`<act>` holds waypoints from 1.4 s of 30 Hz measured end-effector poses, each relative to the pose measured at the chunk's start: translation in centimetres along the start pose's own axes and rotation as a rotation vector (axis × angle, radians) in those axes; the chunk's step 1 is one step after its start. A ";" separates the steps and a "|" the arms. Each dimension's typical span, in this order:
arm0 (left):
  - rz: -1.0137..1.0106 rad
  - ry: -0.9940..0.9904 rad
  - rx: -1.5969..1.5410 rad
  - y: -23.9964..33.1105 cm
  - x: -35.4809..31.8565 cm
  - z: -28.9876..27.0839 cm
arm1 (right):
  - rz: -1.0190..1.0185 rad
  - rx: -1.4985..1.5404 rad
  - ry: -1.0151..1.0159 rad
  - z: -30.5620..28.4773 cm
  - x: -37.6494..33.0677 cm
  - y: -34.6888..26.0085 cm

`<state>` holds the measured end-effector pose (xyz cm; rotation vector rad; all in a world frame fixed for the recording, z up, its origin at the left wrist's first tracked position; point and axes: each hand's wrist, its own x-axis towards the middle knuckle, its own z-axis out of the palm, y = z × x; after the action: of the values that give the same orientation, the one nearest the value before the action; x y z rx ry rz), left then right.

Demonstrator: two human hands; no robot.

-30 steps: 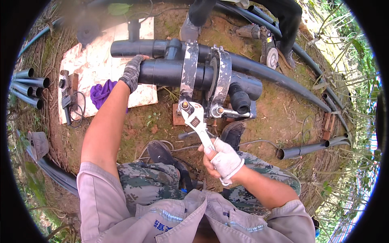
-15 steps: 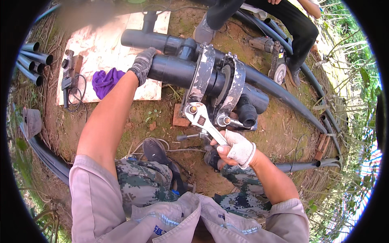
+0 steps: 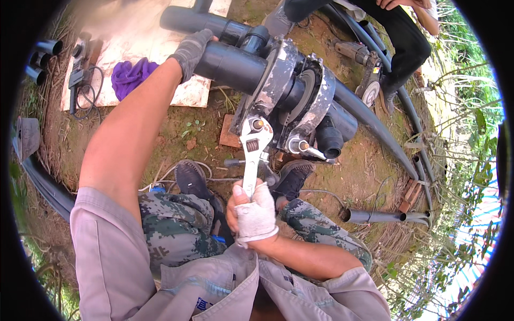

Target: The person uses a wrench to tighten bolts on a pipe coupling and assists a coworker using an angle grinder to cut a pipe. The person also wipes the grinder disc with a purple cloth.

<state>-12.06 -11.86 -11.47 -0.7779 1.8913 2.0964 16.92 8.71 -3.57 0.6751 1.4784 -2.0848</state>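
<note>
My right hand (image 3: 251,214), in a pale glove with bare fingertips, is closed around the handle of an adjustable wrench (image 3: 251,166). The wrench's jaws sit around a bolt (image 3: 258,124) at the near end of a scuffed metal clamp ring (image 3: 273,80). That ring encircles a thick black pipe (image 3: 230,67). My left hand (image 3: 193,53), in a grey glove, grips the pipe's left end from above, its fingers partly hidden. To the right stands a second clamp ring (image 3: 316,101), with another bolt and a small handle at its foot.
A person's dark-trousered leg (image 3: 401,51) is at the far right, near an angle grinder (image 3: 369,88). Long black pipes (image 3: 375,128) curve along the right. On a pale board (image 3: 176,96) lie a purple cloth (image 3: 131,77) and a corded tool (image 3: 79,80). A brick (image 3: 230,131) lies beneath the clamp.
My right hand has swung the wrench handle leftward and toward me, its jaws still on the bolt. My left hand stays on the pipe. The whole view has shifted slightly.
</note>
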 end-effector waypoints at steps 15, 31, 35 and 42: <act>0.001 -0.022 -0.069 -1.4 2.1 -1.0 | 0.107 -0.219 -0.167 -13.5 -5.8 -6.9; -0.008 -0.056 -0.133 -1.8 2.6 -1.8 | 0.231 -0.261 -0.374 -19.1 0.5 -11.3; -0.036 -0.026 -0.152 -1.0 1.0 -1.3 | 0.278 -0.325 -0.356 -18.3 -0.1 -11.7; -0.050 0.010 -0.145 -0.7 0.7 -0.9 | 0.283 -0.206 -0.277 -18.6 -0.2 -10.2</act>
<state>-12.11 -12.74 -12.46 -0.8581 1.7213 2.2219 12.55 29.37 -1.57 0.4638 1.3320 -1.7067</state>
